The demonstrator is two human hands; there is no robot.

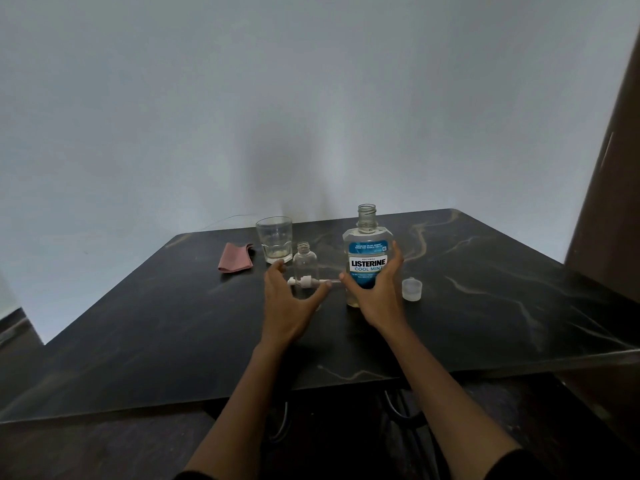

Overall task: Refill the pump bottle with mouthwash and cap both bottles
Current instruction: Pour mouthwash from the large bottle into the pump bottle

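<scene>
Standing uncapped, the mouthwash bottle sits between spread right fingers, ungripped.

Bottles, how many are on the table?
2: the small clear pump bottle stands by the left hand; the big mouthwash bottle stands behind the right hand.

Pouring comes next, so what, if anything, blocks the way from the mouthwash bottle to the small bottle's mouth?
Nothing visible does. The mouthwash bottle and the small bottle both stand uncapped, side by side. The pump lies low on the table before the small bottle, below its mouth.
</scene>
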